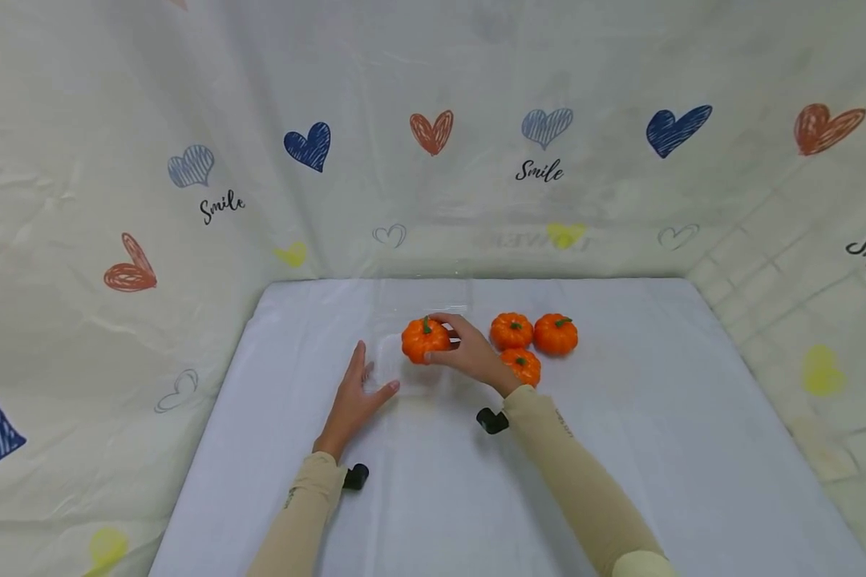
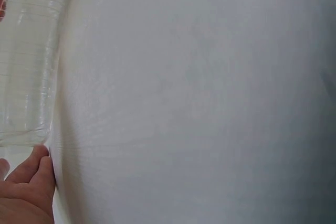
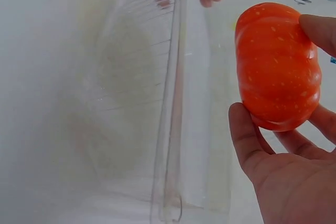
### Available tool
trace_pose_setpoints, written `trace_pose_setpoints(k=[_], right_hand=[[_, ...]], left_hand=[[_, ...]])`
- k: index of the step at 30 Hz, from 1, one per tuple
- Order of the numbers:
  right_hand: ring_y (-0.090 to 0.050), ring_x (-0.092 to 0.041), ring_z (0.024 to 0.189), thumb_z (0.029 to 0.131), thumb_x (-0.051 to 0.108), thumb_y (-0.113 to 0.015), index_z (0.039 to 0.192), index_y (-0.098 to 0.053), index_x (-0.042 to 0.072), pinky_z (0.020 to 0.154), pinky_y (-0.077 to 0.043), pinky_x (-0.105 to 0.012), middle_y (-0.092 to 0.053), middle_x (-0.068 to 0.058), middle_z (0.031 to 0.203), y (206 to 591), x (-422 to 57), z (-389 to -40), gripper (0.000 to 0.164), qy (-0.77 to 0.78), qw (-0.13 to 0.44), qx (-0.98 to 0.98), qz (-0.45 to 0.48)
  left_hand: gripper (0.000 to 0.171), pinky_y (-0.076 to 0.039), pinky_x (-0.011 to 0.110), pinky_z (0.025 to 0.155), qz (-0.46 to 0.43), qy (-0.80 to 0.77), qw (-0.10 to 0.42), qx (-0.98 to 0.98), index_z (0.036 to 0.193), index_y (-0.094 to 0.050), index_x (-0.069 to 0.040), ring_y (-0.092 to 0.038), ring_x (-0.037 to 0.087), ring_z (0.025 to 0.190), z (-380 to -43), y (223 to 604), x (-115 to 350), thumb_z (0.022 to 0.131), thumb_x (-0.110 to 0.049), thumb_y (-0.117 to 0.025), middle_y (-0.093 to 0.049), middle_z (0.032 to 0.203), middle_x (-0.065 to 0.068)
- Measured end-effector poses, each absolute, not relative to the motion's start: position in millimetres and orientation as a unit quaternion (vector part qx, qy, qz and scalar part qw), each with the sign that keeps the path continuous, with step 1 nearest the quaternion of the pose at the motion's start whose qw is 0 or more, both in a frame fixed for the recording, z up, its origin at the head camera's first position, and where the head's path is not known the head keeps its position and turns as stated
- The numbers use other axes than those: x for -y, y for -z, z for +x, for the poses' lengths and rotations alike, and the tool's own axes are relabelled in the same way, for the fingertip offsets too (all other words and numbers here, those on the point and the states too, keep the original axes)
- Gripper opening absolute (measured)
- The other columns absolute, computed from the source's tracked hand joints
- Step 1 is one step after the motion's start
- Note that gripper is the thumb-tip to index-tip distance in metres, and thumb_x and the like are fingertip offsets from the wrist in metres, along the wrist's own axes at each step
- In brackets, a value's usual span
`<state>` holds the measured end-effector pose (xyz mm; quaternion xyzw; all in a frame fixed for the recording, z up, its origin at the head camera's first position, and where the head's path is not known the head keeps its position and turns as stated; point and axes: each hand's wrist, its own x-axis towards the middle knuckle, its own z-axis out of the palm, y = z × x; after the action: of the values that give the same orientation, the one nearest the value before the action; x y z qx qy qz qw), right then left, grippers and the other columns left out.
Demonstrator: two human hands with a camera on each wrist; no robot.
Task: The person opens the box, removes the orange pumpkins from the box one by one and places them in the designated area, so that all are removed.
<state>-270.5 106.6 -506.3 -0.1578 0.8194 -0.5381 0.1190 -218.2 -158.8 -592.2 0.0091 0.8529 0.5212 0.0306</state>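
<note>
A small orange pumpkin [image 1: 420, 342] with a green stem is held by my right hand [image 1: 474, 350], its fingers and thumb around the sides. In the right wrist view this pumpkin [image 3: 278, 66] hangs beside the rim of a clear plastic container [image 3: 170, 108]. On the table the container [image 1: 391, 365] lies under the pumpkin, its transparent lid [image 1: 422, 296] raised at the back. My left hand [image 1: 351, 405] is at the container's left side, thumb and fingers spread apart. Left wrist view: the fingertips [image 2: 39, 153] are right at the container's edge.
Three more orange pumpkins are grouped to the right of the container: one at the back left [image 1: 511, 330], one at the back right [image 1: 556, 335] and one in front [image 1: 521, 366], close to my right wrist. A white cloth covers the table [image 1: 657, 449]; a heart-patterned curtain [image 1: 476, 72] hangs behind.
</note>
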Motion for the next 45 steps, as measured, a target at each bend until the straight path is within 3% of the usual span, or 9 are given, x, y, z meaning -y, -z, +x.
trace_pose_setpoints(k=[18, 25, 32, 45], right_hand=[[-0.056, -0.038, 0.133, 0.096, 0.031, -0.083, 0.161, -0.047, 0.023, 0.109, -0.052, -0.051, -0.043, -0.007, 0.163, 499.4, -138.2, -261.1, 0.075, 0.574, 0.116, -0.799, -0.135], [-0.052, -0.04, 0.135, 0.096, 0.038, -0.081, 0.163, -0.045, 0.024, 0.113, -0.046, -0.057, -0.04, -0.008, 0.165, 502.1, -157.0, -259.5, 0.078, 0.555, 0.107, -0.815, -0.125], [-0.049, -0.039, 0.138, 0.096, 0.041, -0.081, 0.163, -0.046, 0.022, 0.116, -0.044, -0.056, -0.04, -0.01, 0.163, 499.7, -175.2, -255.5, 0.078, 0.544, 0.092, -0.827, -0.108], [-0.048, -0.041, 0.138, 0.097, 0.046, -0.079, 0.164, -0.041, 0.025, 0.114, -0.045, -0.059, -0.039, -0.01, 0.163, 495.9, -211.7, -250.7, 0.08, 0.555, 0.087, -0.824, -0.076]], left_hand=[[0.114, -0.025, 0.054, 0.127, 0.019, -0.515, 0.025, -0.856, 0.174, -0.006, -0.024, -0.038, 0.035, 0.155, -218.8, 592.2, 160.4, 0.094, -0.047, -0.083, -0.006, 0.18, -0.001], [0.112, -0.022, 0.051, 0.128, 0.025, -0.519, 0.018, -0.854, 0.174, -0.007, -0.022, -0.037, 0.032, 0.156, -218.3, 592.0, 160.1, 0.095, -0.046, -0.082, -0.008, 0.179, -0.003], [0.116, -0.024, 0.051, 0.128, 0.038, -0.516, 0.008, -0.856, 0.174, -0.007, -0.019, -0.039, 0.032, 0.154, -218.3, 593.9, 161.4, 0.093, -0.051, -0.083, -0.007, 0.179, -0.001], [0.117, -0.022, 0.052, 0.129, 0.037, -0.515, 0.011, -0.857, 0.174, -0.006, -0.022, -0.037, 0.032, 0.156, -216.9, 594.8, 160.8, 0.092, -0.059, -0.08, -0.006, 0.179, -0.001]])
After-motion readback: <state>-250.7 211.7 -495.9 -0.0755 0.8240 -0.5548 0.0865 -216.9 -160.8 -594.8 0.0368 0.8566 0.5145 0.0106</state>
